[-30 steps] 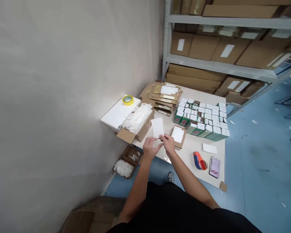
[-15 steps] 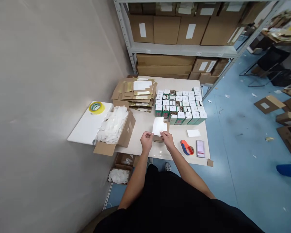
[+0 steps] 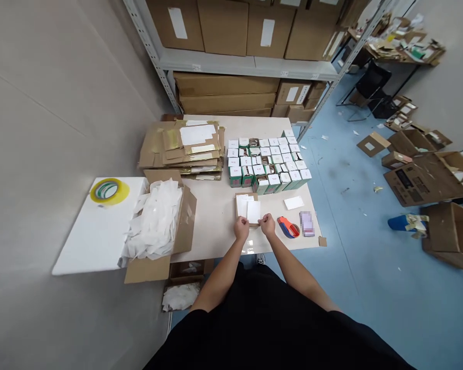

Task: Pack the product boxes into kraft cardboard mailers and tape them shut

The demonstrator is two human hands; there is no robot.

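Note:
A small cardboard box [image 3: 237, 196] lies on the table in front of me, with white paper [image 3: 242, 205] on its top. Over its right part is a white label [image 3: 253, 211]. My left hand [image 3: 241, 228] is closed in a pinch at the label's lower left corner. At the lower right corner, the fingers of my right hand [image 3: 267, 225] pinch the label too. Right of my right hand lies a red and blue tape dispenser [image 3: 288, 227]. Beyond the box stand rows of small white and green boxes [image 3: 270, 159].
Flattened cartons [image 3: 193, 149] are stacked at the back left. An open carton [image 3: 185, 218] of crumpled white paper stands left, beside a yellow tape roll [image 3: 108, 191] on a white board. A white card [image 3: 294, 203] and a blurred purple item [image 3: 307, 224] lie right. Shelving [image 3: 231, 60] stands behind.
The view has swung right and come closer. Both hands have lowered the white label toward themselves, from above the small box's top onto its right part, and still pinch it.

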